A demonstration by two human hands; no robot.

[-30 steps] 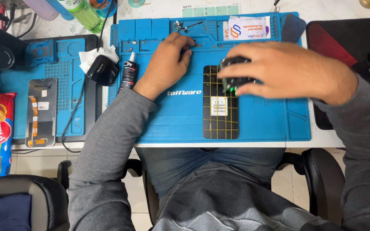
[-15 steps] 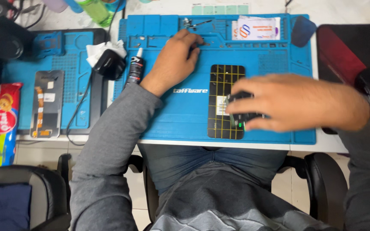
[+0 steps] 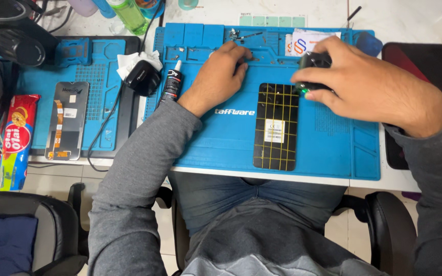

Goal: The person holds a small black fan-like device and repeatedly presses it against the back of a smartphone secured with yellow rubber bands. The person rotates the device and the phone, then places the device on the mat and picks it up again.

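At the repair bench, we work over a blue silicone mat (image 3: 221, 148) w/ a dark phone panel (image 3: 276, 127), gridded in yellow lines, lying flat near the mat's centre. Our right hand (image 3: 364, 84) is closed around a small black device (image 3: 313, 64) showing a green light on its underside, held just above the panel's top right corner; whether it touches the panel we can't tell. Our left hand (image 3: 222, 74) rests palm-down on the mat's upper tray section, fingertips curled at small screws or parts there, but too small to tell if anything is actually pinched.

Progress, as we judge it: the panel is laid out and the black device is in hand, so prep looks done; the panel itself shows no visible change, so the main work seems barely begun. A black glue tube (image 3: 170, 84) w/ a white nozzle lies at the mat's left edge, capped as far as we can see, apparently unused.

To the left, on a second blue mat (image 3: 103, 66), sit another phone part w/ flex cable (image 3: 66, 120), a black charger block (image 3: 141, 77) on white tissue, and a red snack pack (image 3: 17, 140) at the table edge.
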